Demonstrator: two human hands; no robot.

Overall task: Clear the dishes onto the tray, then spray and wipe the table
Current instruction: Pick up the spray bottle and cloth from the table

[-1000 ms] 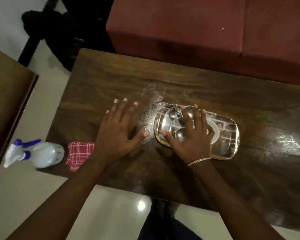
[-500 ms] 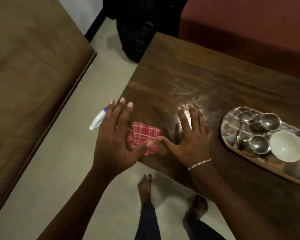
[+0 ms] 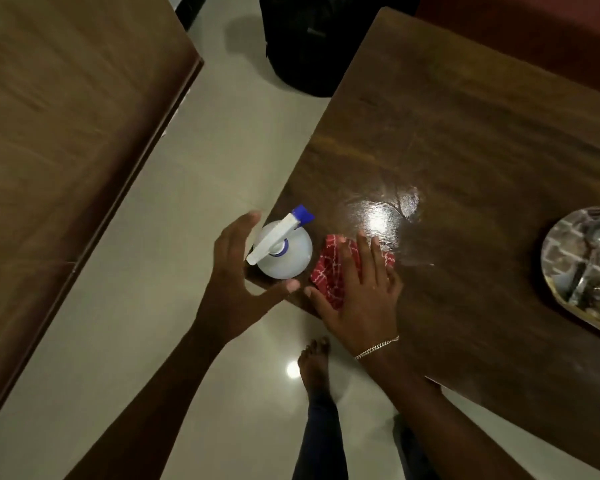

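A white spray bottle (image 3: 284,251) with a blue nozzle stands at the near left corner of the dark wooden table (image 3: 465,133). My left hand (image 3: 239,282) is spread wide around the bottle's left side, fingers and thumb apart, not closed on it. A red checked cloth (image 3: 329,268) lies just right of the bottle. My right hand (image 3: 361,292) rests flat on the cloth with straight fingers. The shiny tray (image 3: 561,258) with metal dishes sits at the right edge of the view, partly cut off.
A second wooden surface (image 3: 66,133) fills the left side, with pale tiled floor (image 3: 187,237) between it and the table. A black bag (image 3: 305,39) lies on the floor at the top. A red sofa (image 3: 534,29) runs behind the table. My bare foot (image 3: 314,365) stands below.
Both hands left the tray area and moved left to the table's corner. My right hand came down onto the cloth, and my left hand spread around the spray bottle.
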